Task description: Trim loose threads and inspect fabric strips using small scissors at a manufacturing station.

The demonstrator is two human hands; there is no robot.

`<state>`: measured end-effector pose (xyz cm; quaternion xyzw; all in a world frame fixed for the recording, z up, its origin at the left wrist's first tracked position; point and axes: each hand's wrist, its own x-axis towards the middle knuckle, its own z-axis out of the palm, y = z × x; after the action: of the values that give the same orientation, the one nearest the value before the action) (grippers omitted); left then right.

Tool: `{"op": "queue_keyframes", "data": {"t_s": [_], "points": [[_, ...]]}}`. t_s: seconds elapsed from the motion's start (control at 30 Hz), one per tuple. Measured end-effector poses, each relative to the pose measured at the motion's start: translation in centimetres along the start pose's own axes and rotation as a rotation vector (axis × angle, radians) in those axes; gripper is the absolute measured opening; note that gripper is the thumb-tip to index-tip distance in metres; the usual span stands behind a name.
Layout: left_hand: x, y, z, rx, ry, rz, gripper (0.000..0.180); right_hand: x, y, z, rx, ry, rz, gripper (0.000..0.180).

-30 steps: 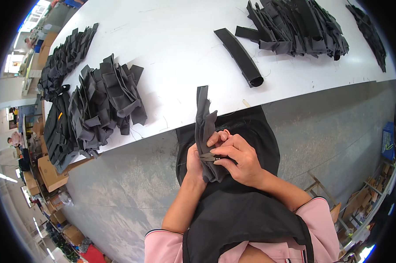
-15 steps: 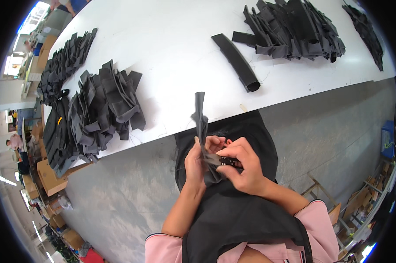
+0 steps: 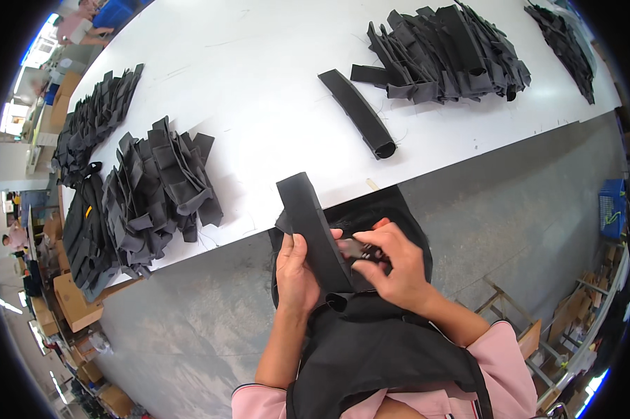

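Note:
A flat black fabric tube [image 3: 312, 230] slants across in front of my body, its broad face up and its open lower end near my apron. My left hand [image 3: 297, 276] is closed around it from the left, thumb along its edge and fingertips showing on the far side. Just right of the tube, my right hand [image 3: 401, 271] grips thread snips [image 3: 355, 248] with a dark handle and metal blades, somewhat blurred. The blades point at the tube's right edge; whether they touch it I cannot tell. A bit of orange-red shows by the right fingers.
On the white table [image 3: 259, 91] lie a single black tube [image 3: 360, 115], a large heap of similar pieces [image 3: 447, 56] and more piles [image 3: 165, 181] at the left. A blue basket [image 3: 612, 209] stands far right. Cardboard boxes [image 3: 77, 300] sit left on the grey floor.
The fabric tube has turned from nearly edge-on to broad face up, tilting left. My right hand with the snips has drawn slightly right. The whole view has shifted a little.

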<state>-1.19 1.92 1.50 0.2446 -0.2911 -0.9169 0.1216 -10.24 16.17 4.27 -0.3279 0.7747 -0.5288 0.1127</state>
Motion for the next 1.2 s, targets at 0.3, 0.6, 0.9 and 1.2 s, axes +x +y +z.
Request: {"op": "queue_keyframes", "data": {"t_s": [0.3, 0.6, 0.9, 1.2], "points": [[-0.5, 0.3, 0.7, 0.086, 0.042, -0.087, 0.033, 2.5, 2.3, 0.2, -0.312, 0.081, -0.222, 0.031], [-0.5, 0.3, 0.2, 0.074, 0.001, -0.116, 0.034, 2.2, 2.5, 0.0, -0.228, 0.067, -0.170, 0.028], [-0.7, 0.7, 0.6, 0.132, 0.036, -0.157, 0.033, 2.2, 2.3, -0.5, -0.032, 0.016, -0.072, 0.029], [-1.1, 0.7, 1.0, 0.218, 0.035, -0.219, 0.036, 3.0, 1.6, 0.3, -0.131, -0.095, -0.176, 0.027]]}}
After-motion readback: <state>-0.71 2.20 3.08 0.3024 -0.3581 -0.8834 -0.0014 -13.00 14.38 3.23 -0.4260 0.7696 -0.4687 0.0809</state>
